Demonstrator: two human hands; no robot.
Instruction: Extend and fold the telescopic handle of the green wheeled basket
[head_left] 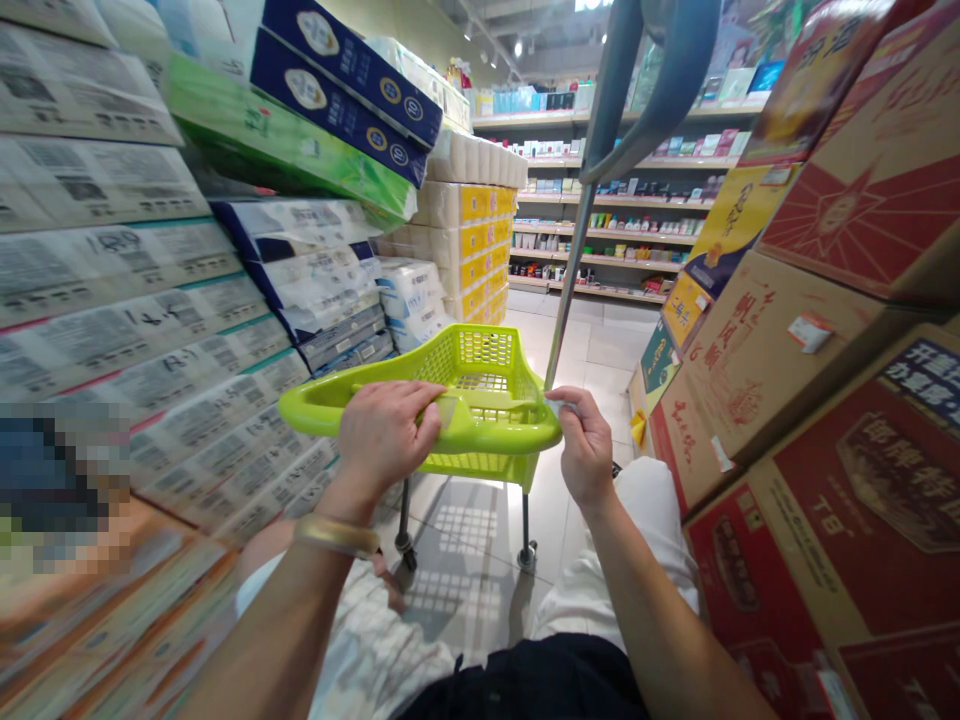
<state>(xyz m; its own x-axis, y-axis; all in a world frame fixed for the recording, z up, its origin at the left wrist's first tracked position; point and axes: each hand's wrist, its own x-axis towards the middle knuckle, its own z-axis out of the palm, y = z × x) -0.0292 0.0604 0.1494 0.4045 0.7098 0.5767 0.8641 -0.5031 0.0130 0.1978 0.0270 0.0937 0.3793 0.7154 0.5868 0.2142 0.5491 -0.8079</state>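
Observation:
A lime-green shopping cart (491,438) with a perforated basket stands on the floor in front of me. My left hand (386,435) is closed over its near rim, left of the middle. My right hand (589,450) is at the basket's right corner, thumb and fingers pinched on a small white piece (556,402), paper or cloth; I cannot tell which. That piece touches or nearly touches the green rim. Beside this corner rises the cart's metal pole (571,280), topped by a grey-blue handle (667,90). Inside the basket, a green bar (495,400) lies across.
Stacked paper packs (135,250) line the left side, with blue cartons (345,80) on top. Red and brown cardboard boxes (832,420) rise close on the right. Shelves of small goods (622,230) stand across the far end, beyond the tiled floor (611,345).

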